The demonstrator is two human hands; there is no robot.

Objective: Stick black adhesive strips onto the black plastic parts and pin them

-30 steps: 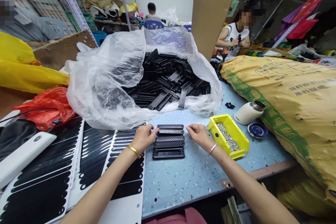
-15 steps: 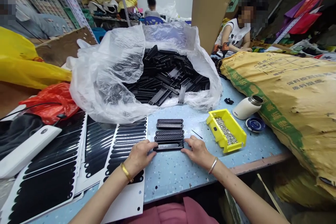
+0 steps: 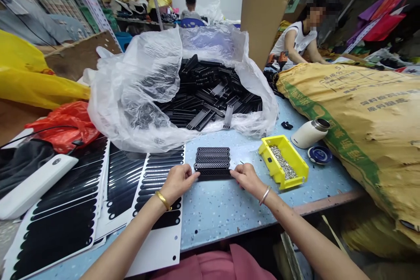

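Several black perforated plastic strips (image 3: 213, 154) lie side by side in a stack-like row on the blue speckled table (image 3: 210, 218). The nearest black plastic strip (image 3: 215, 175) is pinched at its two ends. My left hand (image 3: 179, 182) holds its left end between thumb and fingers. Its right end sits in the fingertips of my right hand (image 3: 247, 178). A thin dark tool (image 3: 242, 162) shows just behind my right hand, mostly hidden by it. Right of that hand stands a yellow bin (image 3: 284, 162) of small metal pieces.
Behind the row, a big clear plastic bag (image 3: 138, 96) spills black strips. Sheets of black adhesive shapes (image 3: 65, 210) cover the left side. A white flask (image 3: 310, 134), its blue lid (image 3: 320, 155) and a yellow sack (image 3: 367, 118) are at right. One co-worker (image 3: 300, 41) sits beyond.
Both hands have moved slightly away from me, bringing the nearest strip up against the row. It has turned from showing a smooth grey face to a dark side. The co-worker at right leans differently.
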